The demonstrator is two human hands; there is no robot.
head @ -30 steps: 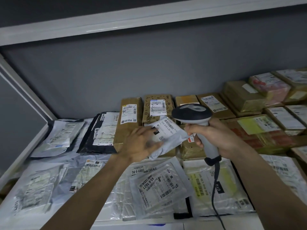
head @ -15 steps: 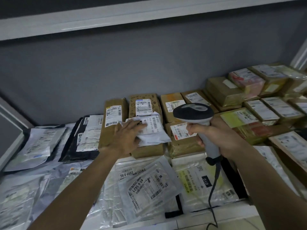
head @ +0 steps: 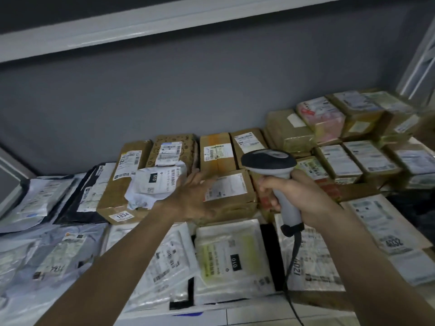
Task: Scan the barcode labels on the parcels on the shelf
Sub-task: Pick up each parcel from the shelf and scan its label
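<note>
Lying crumpled on a brown box (head: 117,184) at centre frame, white mailer (head: 153,184) shows barcode label upward. Left hand (head: 195,196) beside it, fingers extended, released. Right hand (head: 299,196) clenched around scanner (head: 273,170) handle.

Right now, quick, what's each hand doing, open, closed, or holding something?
Left hand: open, fingers straight, beside the white poly mailer lying on the brown boxes; holding nothing.
Right hand: closed around the barcode scanner handle.
</note>
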